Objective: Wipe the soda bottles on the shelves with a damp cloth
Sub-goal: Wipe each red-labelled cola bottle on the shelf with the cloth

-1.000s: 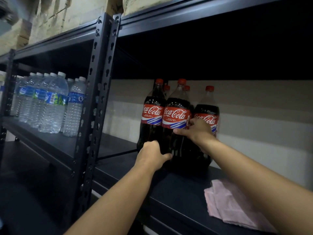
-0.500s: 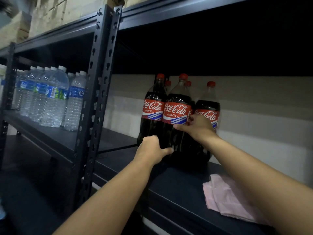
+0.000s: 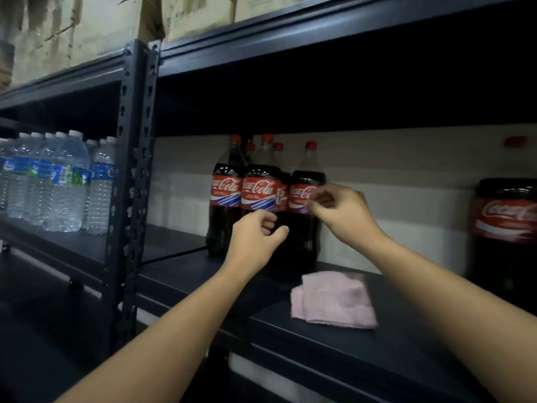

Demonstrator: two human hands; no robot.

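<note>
Head view: a cluster of full cola bottles [image 3: 258, 199] stands upright at the back of a dark metal shelf [image 3: 334, 353], likely heavy, smooth and slippery; the waist below the label looks best to grasp. Left hand [image 3: 255, 237] and right hand [image 3: 340, 212] hover just before them, fingers loosely curled, apparently holding nothing. A soft pink cloth [image 3: 334, 301] lies folded nearby. Water bottles [image 3: 58, 181] fill the neighbouring bay.

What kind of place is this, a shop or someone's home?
Most likely a shop's stockroom or storage area. Dark metal shelving holds grouped cola bottles and a row of water bottles, and cardboard boxes sit stacked on the top shelf.
</note>
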